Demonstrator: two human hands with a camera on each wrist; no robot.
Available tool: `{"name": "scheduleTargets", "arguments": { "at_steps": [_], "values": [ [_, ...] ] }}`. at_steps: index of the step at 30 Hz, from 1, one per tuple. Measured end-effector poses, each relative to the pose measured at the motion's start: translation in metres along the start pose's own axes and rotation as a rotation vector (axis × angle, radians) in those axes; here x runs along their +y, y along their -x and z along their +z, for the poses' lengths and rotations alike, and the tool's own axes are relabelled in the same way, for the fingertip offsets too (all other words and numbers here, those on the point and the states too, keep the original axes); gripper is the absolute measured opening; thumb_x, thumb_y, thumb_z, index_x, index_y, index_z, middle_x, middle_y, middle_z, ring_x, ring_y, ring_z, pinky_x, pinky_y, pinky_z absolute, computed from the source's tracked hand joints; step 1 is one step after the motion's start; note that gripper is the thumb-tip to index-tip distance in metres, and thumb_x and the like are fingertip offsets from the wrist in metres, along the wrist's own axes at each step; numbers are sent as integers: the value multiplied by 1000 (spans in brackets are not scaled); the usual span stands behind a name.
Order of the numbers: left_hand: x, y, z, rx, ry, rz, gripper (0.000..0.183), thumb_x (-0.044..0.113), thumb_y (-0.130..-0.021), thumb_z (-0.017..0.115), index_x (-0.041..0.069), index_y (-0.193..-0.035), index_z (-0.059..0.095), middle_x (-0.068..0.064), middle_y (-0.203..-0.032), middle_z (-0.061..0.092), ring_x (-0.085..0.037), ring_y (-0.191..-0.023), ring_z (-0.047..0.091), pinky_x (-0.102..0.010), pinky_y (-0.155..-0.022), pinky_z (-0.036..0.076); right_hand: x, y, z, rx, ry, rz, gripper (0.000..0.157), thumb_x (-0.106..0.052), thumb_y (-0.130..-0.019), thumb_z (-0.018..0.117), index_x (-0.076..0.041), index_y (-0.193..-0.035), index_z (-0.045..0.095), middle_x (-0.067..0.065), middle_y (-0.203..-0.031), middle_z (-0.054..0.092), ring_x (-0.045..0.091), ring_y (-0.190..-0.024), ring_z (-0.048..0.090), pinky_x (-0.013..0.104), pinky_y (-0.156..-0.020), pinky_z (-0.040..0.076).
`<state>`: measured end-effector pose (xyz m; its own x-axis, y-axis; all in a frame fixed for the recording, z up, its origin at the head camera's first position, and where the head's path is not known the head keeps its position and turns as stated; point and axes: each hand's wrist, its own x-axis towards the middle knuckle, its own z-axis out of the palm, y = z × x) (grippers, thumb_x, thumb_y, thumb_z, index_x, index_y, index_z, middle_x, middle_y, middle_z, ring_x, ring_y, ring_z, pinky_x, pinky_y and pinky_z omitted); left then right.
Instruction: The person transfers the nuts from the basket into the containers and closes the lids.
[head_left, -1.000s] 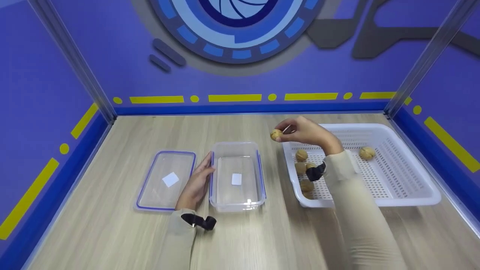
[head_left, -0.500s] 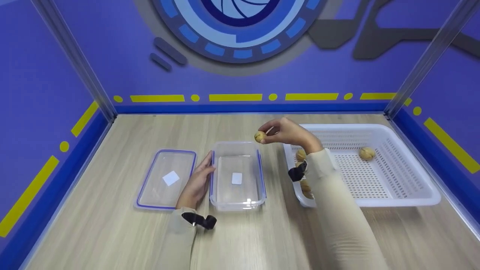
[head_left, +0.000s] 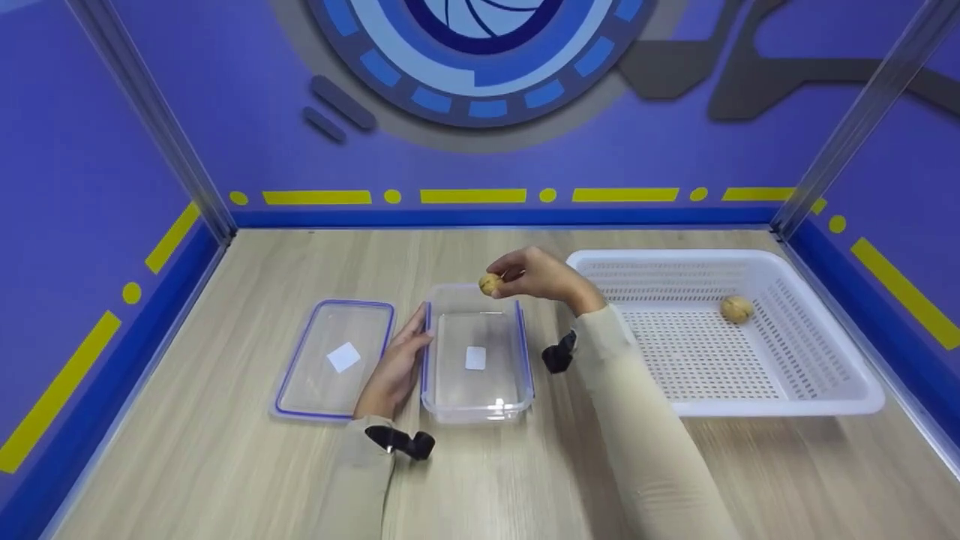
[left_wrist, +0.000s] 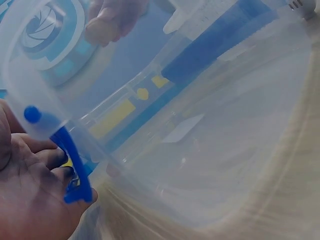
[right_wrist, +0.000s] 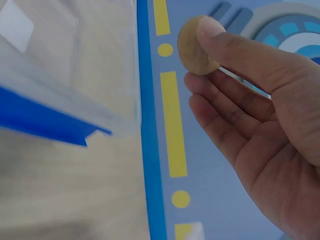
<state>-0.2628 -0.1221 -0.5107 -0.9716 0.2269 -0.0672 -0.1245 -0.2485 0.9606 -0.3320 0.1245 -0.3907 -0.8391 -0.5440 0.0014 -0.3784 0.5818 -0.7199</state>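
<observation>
Between thumb and fingertips my right hand [head_left: 544, 277] pinches a walnut [head_left: 490, 284], held over the far end of a see-through plastic food container [head_left: 477, 415]. The right wrist view shows the same walnut [right_wrist: 192, 47] above the container's rim, with the other fingers loosely bent below it. My left hand [head_left: 391, 375] rests against the container's left side, its fingers fairly straight along the wall. In the left wrist view, fingers lie behind a blue side latch [left_wrist: 75, 170]. A white label [head_left: 475, 358] shows at the container's base.
Left of the container lies its blue-edged lid [head_left: 311, 379], partly behind my left hand. On the right stands a white perforated basket [head_left: 772, 407] with one walnut [head_left: 736, 309] in view; my right sleeve [head_left: 637, 405] covers its left part. Blue panels surround the table.
My right hand has carried the walnut leftward from the basket's left edge to over the container. Its sleeve now hides the walnuts at the basket's left side. My left hand stays put.
</observation>
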Motion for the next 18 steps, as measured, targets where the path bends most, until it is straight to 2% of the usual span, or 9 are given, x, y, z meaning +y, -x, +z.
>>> {"name": "scheduleTargets", "arguments": {
  "at_steps": [6, 18],
  "values": [
    [0, -1, 0, 6, -13, -5, 62, 4, -97, 40, 6, -154, 15, -12, -163, -1, -26, -150, -8, -39, -123, -3, -1, -9, 19, 44, 21, -19, 37, -14, -81, 77, -3, -116, 69, 13, -109, 72, 27, -99, 68, 37, -87, 57],
    [1, -1, -1, -10, -4, 3, 62, 3, -97, 39, 5, -154, 13, -11, -163, -1, -26, -150, -8, -39, -123, -3, 2, -26, 54, 87, -7, 41, 38, -11, -80, 76, -3, -117, 69, 13, -111, 71, 25, -99, 68, 34, -88, 57]
  ]
}}
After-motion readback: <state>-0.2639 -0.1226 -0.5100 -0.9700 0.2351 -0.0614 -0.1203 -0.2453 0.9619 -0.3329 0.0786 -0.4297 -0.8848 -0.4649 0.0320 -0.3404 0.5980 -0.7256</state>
